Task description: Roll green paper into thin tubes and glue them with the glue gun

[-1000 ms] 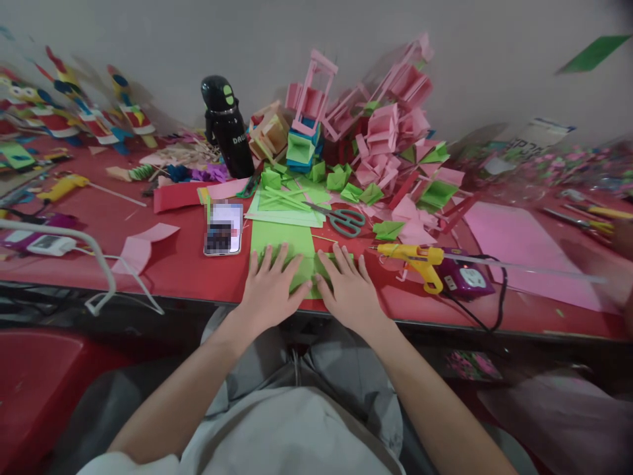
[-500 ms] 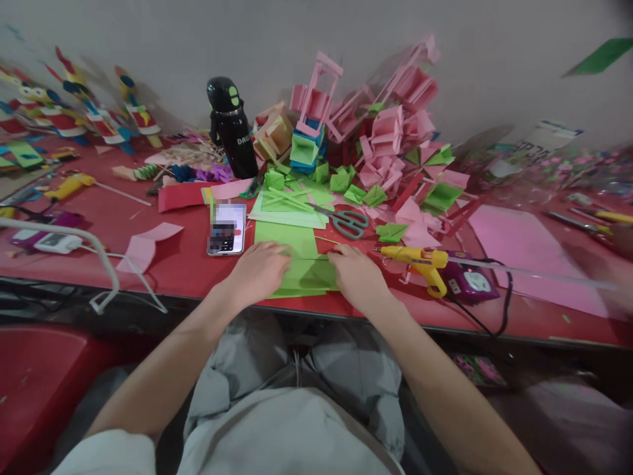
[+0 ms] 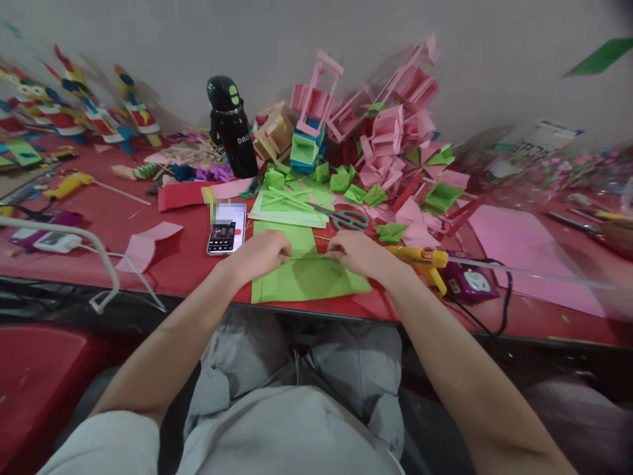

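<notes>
A light green sheet of paper (image 3: 309, 282) lies across the front of the table, with a crease or upper edge running between my hands. My left hand (image 3: 267, 252) pinches it at the left with curled fingers. On the right, my right hand (image 3: 355, 253) is closed on the same paper, thumb and fingertips together. More green paper (image 3: 284, 231) lies flat just beyond. Grey-handled scissors (image 3: 350, 218) rest behind my right hand, and a yellow glue gun (image 3: 425, 257) lies beside it, partly covered by my wrist.
A phone (image 3: 226, 231) lies left of my left hand, with a black bottle (image 3: 235, 128) behind it. Folded pink paper pieces (image 3: 388, 128) pile up against the wall. A purple power socket (image 3: 467, 278) with a cord sits at the right. Another person's hand (image 3: 618, 234) shows at the right edge.
Both hands have risen slightly from the table and their fingers have curled in. More of the green sheet now shows below them, spreading further right. The glue gun is more covered by my right wrist.
</notes>
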Demonstrator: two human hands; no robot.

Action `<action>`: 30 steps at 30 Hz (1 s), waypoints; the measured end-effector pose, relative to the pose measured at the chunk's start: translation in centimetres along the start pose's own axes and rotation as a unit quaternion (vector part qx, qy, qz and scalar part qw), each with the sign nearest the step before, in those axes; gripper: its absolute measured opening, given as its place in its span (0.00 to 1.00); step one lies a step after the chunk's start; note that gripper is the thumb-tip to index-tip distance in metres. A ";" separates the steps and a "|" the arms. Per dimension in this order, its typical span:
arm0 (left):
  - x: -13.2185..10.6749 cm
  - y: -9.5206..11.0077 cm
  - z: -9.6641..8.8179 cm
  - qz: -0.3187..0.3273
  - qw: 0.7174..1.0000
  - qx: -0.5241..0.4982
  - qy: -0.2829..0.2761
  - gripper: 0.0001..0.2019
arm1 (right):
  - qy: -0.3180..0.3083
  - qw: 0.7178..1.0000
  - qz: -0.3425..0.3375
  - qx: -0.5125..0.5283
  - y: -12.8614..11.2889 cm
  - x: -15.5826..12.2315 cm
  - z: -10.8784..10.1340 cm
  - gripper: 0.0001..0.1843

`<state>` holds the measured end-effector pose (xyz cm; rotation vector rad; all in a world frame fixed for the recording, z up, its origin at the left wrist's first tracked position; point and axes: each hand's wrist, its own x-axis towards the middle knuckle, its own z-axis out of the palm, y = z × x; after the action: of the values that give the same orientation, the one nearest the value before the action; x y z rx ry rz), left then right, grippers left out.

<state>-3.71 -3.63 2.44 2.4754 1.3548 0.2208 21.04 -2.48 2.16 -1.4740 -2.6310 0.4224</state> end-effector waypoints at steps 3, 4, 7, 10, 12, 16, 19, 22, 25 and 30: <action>0.1 0.2 0.0 -0.014 1.000 0.005 -0.007 0.08 | 0.004 1.000 0.003 0.003 0.2 0.3 0.2 0.03; 0.1 0.3 0.0 -0.024 1.000 0.007 -0.008 0.07 | 0.001 1.000 0.007 0.007 0.3 0.4 0.2 0.02; 0.3 0.5 0.0 -0.040 0.999 0.018 -0.013 0.08 | -0.019 1.000 0.009 0.024 0.3 0.7 0.1 0.06; 0.4 0.8 -0.3 -0.037 0.998 0.040 -0.019 0.12 | -0.034 0.999 -0.018 0.016 0.2 0.8 -0.2 0.07; 0.3 1.1 -0.6 -0.027 0.998 0.057 -0.019 0.13 | -0.034 0.999 -0.029 -0.003 -0.1 0.6 -0.4 0.08; -0.1 1.9 -0.5 -0.006 0.993 0.120 0.007 0.12 | -0.001 0.997 -0.010 -0.077 -1.4 -0.3 -0.2 0.10; -0.8 2.6 0.1 0.013 0.980 0.197 0.021 0.12 | 0.010 0.990 0.004 -0.141 -2.8 -1.1 0.1 0.13; -1.6 3.4 0.8 0.007 0.971 0.239 0.024 0.12 | 0.009 0.983 0.031 -0.180 -4.1 -1.9 0.3 0.14; -2.5 4.2 1.4 -0.016 0.968 0.248 0.015 0.12 | 0.004 0.978 0.051 -0.202 -5.1 -2.7 0.6 0.14; -3.9 5.4 3.1 -0.049 0.970 0.234 0.047 0.13 | 0.012 0.977 0.089 -0.195 -6.1 -4.0 2.2 0.16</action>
<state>-0.65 -10.26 1.45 2.7881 1.7310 -0.0087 17.64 -9.32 2.02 -1.8180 -2.6808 -0.1128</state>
